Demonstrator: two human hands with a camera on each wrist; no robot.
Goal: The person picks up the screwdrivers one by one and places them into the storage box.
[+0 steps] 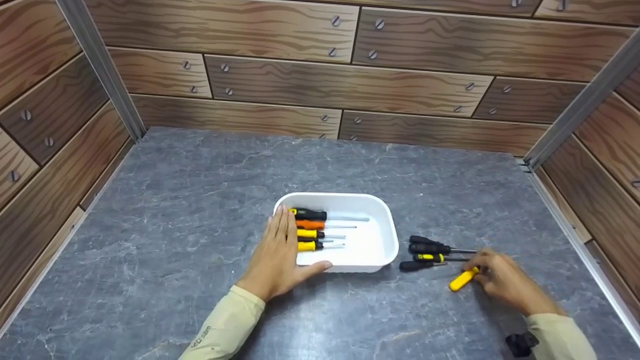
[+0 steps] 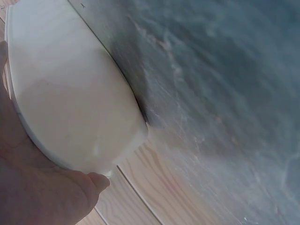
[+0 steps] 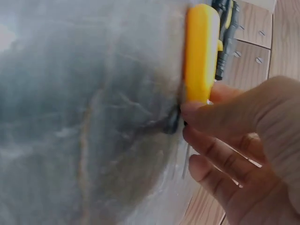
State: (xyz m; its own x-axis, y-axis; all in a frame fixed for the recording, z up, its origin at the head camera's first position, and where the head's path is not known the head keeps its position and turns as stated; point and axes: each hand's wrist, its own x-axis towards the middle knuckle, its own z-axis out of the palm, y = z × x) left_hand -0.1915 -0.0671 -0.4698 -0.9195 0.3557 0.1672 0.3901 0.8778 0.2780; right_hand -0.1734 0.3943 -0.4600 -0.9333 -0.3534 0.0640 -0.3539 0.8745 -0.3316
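Note:
My right hand [image 1: 507, 282] pinches a yellow-handled screwdriver [image 1: 464, 279] between thumb and fingertips, just right of several dark-handled screwdrivers [image 1: 429, 248] on the table. In the right wrist view its yellow handle [image 3: 201, 51] points up and a thin shaft runs down past the fingers. My left hand [image 1: 277, 255] lies along the left end of a white plastic tray [image 1: 388, 220], fingers straight over the rim and thumb stretched along the front edge. Inside, several screwdrivers with black, orange and yellow handles [image 1: 310, 225] lie side by side, their shafts toward the right; the fingers hide some handle ends.
A grey marbled tabletop [image 1: 210, 175] carries everything. Wood-patterned panels [image 1: 280, 75] enclose it at the back and both sides, with metal posts [image 1: 97, 65] at the corners. A small black device [image 1: 521, 345] sits at the right wrist.

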